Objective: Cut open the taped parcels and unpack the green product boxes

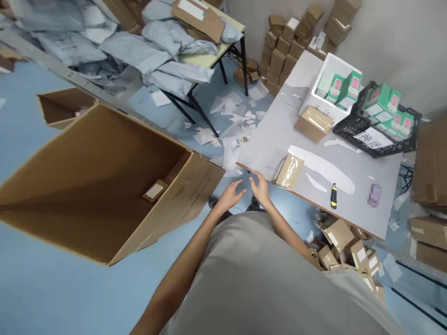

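My left hand (230, 194) hangs in front of my body with its fingers spread and nothing in them. Close by on its right, my right hand (260, 187) is also open and bare, near the corner of the grey table (265, 139). A small taped cardboard box (290, 171) lies at the table's near edge, right of my right hand. Farther right on the tabletop is a yellow and black utility knife (334, 196). To the left of my left hand stands a large open carton (206, 186), with a small labelled box (154, 190) inside it.
At the table's back are a taped box (314, 123), a white foam box (319, 86) and a black crate (372, 139), the latter two holding green boxes. Grey mailing bags (139, 51) cover another table. Cartons (279, 58) are stacked by the wall; paper scraps (230, 104) litter the floor.
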Demonstrator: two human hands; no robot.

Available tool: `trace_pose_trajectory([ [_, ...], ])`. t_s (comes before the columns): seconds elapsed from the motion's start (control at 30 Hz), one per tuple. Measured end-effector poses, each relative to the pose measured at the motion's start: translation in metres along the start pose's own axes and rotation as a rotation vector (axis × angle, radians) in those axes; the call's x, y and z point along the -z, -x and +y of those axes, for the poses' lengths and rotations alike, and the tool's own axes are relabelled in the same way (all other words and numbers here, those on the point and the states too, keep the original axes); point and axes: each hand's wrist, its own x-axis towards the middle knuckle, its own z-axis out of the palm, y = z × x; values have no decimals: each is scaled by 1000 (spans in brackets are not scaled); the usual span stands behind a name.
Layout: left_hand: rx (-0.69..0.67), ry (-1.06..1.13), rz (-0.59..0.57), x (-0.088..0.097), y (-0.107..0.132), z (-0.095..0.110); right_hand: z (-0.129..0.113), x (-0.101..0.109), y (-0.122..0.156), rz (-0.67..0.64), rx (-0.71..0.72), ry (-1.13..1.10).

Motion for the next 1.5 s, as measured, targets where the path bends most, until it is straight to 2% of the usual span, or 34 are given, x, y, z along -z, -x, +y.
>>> trace_pose_trajectory([
  [0.13,-8,191,196,44,8,-21,-53,-61,-4,-257,199,18],
  [0.23,-7,301,338,85,21,-44,-93,-108,-9,-357,292,15],
  [0.3,9,352,405,114,35,-66,-117,-141,-12,-412,301,1],
  [0.4,83,413,479,156,65,-110,-144,-195,-14,-514,258,-18],
  [0.5,230,434,562,192,104,-165,-159,-250,-11,-592,202,-10],
  [0.6,410,408,624,215,142,-219,-165,-296,-3,-627,155,29],
  [0.67,514,401,629,225,164,-249,-167,-318,2,-648,137,75],
  [0.8,667,398,573,236,186,-294,-168,-341,4,-702,157,201],
  [0.93,816,288,480,245,179,-336,-164,-351,-14,-717,245,343],
  [1.13,1066,225,302,241,142,-411,-141,-371,-47,-716,317,596],
  [1.27,1146,311,267,228,114,-461,-131,-380,-44,-721,317,734],
  [1.4,1149,341,265,216,84,-515,-139,-376,-27,-638,415,786],
  [1.5,1185,247,212,217,60,-562,-156,-374,-18,-564,548,790],
])
